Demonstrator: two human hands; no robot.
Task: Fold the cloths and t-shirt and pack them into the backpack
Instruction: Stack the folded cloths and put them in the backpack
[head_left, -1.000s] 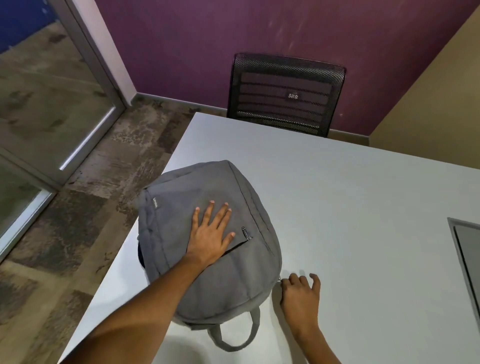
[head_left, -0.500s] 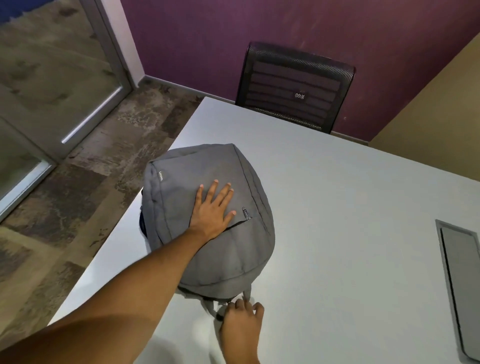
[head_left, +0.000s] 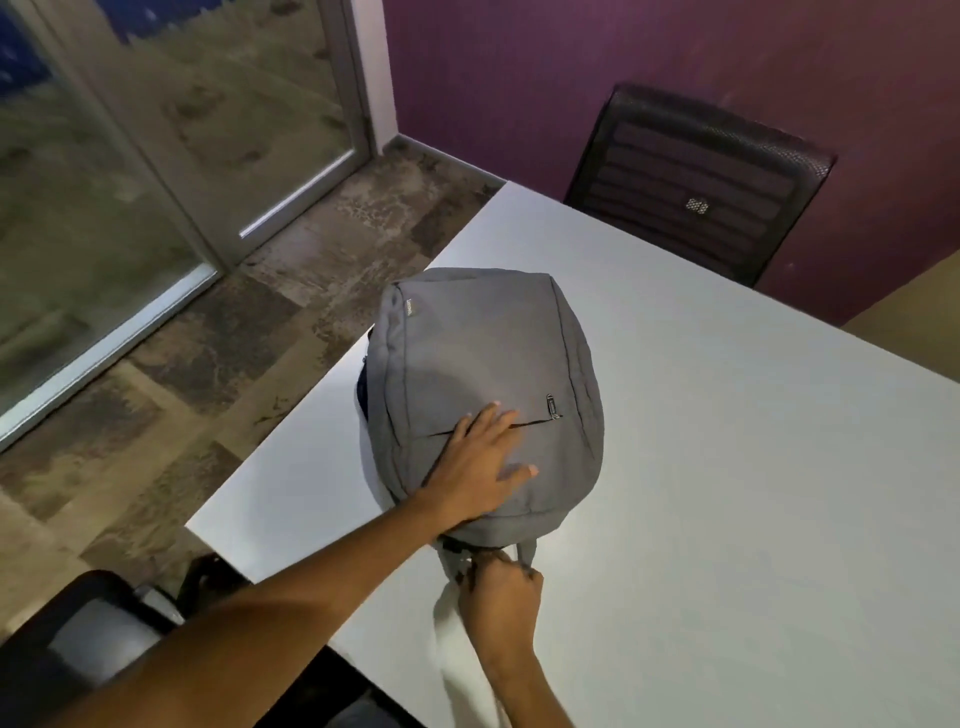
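Nearest, low in the frame's centre, the right hand (head_left: 501, 597) curls around the top handle (head_left: 527, 553) of the grey backpack (head_left: 483, 374). Just above, the left hand (head_left: 480, 467) presses flat, fingers straight, on the bag lying mid-frame on the white table (head_left: 753, 467). Upper right stands a black chair (head_left: 696, 182).

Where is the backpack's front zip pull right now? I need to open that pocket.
In the head view the zip pull sits on the backpack front, right of centre, just beyond the left hand lying flat on it.
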